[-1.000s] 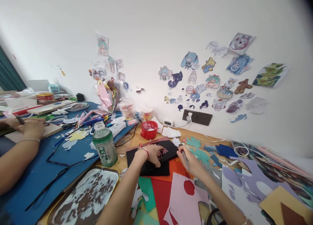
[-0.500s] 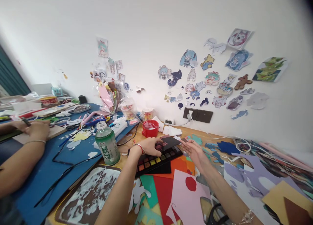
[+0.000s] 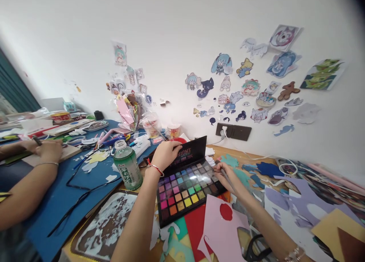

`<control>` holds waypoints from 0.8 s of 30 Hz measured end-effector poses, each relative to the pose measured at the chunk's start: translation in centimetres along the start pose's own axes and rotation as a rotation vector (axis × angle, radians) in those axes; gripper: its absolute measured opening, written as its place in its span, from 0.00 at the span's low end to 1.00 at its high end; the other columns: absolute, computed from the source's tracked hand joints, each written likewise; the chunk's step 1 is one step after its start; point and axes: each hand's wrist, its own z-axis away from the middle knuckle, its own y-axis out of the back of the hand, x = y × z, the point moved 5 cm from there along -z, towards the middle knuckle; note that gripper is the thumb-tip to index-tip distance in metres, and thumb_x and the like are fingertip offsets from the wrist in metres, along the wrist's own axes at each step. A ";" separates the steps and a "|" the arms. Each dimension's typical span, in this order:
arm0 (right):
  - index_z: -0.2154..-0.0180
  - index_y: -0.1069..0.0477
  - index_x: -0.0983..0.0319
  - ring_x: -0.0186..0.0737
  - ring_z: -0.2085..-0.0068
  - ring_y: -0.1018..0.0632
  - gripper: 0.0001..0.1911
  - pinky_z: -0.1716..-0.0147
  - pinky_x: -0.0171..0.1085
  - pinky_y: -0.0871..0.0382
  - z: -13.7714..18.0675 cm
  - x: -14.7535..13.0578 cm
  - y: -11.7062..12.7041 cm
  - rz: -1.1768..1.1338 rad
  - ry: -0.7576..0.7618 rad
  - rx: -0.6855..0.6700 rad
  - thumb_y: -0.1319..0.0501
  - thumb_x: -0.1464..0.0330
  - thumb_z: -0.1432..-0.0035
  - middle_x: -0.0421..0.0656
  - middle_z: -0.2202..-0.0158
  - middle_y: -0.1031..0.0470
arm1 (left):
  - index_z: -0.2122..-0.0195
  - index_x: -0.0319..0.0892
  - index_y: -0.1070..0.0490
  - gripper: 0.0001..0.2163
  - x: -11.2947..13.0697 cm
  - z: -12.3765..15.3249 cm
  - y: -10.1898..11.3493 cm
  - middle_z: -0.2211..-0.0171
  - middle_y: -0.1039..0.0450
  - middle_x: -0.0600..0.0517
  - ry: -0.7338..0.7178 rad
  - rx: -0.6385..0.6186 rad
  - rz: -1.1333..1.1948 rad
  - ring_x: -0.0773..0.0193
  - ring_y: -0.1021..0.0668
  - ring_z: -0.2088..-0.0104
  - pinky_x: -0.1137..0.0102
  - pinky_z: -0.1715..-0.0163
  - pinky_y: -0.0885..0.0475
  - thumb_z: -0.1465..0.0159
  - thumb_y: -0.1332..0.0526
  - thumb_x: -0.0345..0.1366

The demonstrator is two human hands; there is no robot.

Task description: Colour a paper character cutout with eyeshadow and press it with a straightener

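A black eyeshadow palette (image 3: 185, 190) with several coloured pans lies open on the cluttered table. Its lid (image 3: 191, 152) stands raised, and my left hand (image 3: 167, 152) grips the lid's top edge. My right hand (image 3: 226, 178) rests at the palette's right edge with fingers curled round a thin brush-like stick. A pink paper sheet with a red spot (image 3: 222, 226) lies just in front of the palette.
A green drink bottle (image 3: 127, 170) stands left of the palette. Another person's hands (image 3: 45, 150) work on the blue mat (image 3: 57, 193) at the left. Paper scraps (image 3: 288, 201) cover the right side. Black scissors (image 3: 256, 250) lie near my right forearm. A stained tray (image 3: 105, 228) sits front left.
The closed palette has been opened: my left hand lifted the lid upright, baring the coloured pans. My right hand moved down to the palette's right edge.
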 end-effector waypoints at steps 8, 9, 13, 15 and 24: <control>0.71 0.43 0.58 0.43 0.55 0.26 0.11 0.52 0.45 0.36 -0.3 -1.5 0.9 -0.136 -0.137 -0.023 0.43 0.61 0.44 0.42 0.62 0.27 | 0.59 0.39 0.28 0.12 1.2 -0.3 -1.0 0.62 0.25 0.48 -0.022 -0.020 0.016 0.62 0.24 0.61 0.60 0.57 0.31 0.35 0.46 0.40; 0.71 0.43 0.57 0.44 0.55 0.25 0.11 0.52 0.46 0.36 -0.2 -1.7 0.9 -0.164 -0.164 -0.021 0.44 0.60 0.43 0.43 0.61 0.26 | 0.59 0.39 0.28 0.12 1.3 -0.4 -1.2 0.62 0.25 0.48 -0.016 -0.027 0.014 0.61 0.24 0.61 0.60 0.57 0.31 0.35 0.46 0.41; 0.69 0.43 0.57 0.45 0.53 0.25 0.12 0.51 0.47 0.35 0.1 -2.9 0.8 -0.267 -0.216 -0.019 0.44 0.58 0.42 0.47 0.53 0.27 | 0.58 0.40 0.28 0.12 1.7 -0.5 -1.4 0.61 0.25 0.48 -0.034 -0.069 0.012 0.60 0.24 0.60 0.60 0.57 0.31 0.35 0.47 0.40; 0.69 0.43 0.57 0.45 0.53 0.25 0.12 0.50 0.47 0.35 0.1 -3.5 0.6 -0.300 -0.212 -0.020 0.43 0.57 0.43 0.47 0.51 0.28 | 0.57 0.41 0.28 0.13 2.0 -0.2 -1.2 0.60 0.25 0.49 -0.069 -0.110 0.023 0.60 0.24 0.59 0.62 0.57 0.31 0.37 0.45 0.42; 0.60 0.35 0.58 0.41 0.58 0.23 0.16 0.58 0.41 0.30 0.4 -3.7 -0.5 -0.246 -0.174 -0.082 0.50 0.54 0.40 0.47 0.55 0.25 | 0.60 0.39 0.29 0.10 -0.6 0.9 0.7 0.63 0.26 0.49 0.092 -0.193 -0.105 0.61 0.25 0.62 0.60 0.60 0.30 0.39 0.41 0.40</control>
